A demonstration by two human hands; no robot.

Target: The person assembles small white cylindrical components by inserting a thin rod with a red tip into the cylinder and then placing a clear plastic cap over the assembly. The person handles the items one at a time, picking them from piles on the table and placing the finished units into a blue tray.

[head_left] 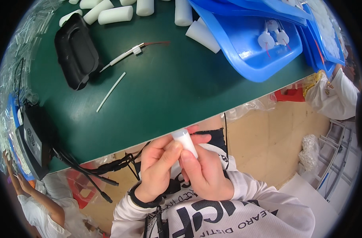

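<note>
Just off the near edge of the green table, my left hand [156,168] and my right hand [206,169] hold a small white cylinder [187,146] between them. Its upper end looks greyish and translucent. The left thumb and fingers pinch its left side, while the right thumb presses low on it and the right fingertips show behind. On the table ahead lies a slim white rod-like part [123,56] with a metallic end and thin red wires. Nearer to me is a thin pale stick [110,92]. A black plastic tray [76,51] sits left of both.
Several white foam-like cylinders [115,15] lie along the far side. Blue bins [250,65] stand at the far right, one holding round white parts [267,41] with red wires. A black box [35,133] and cables [87,172] occupy the left edge. Other people's arms [44,202] appear lower left and right.
</note>
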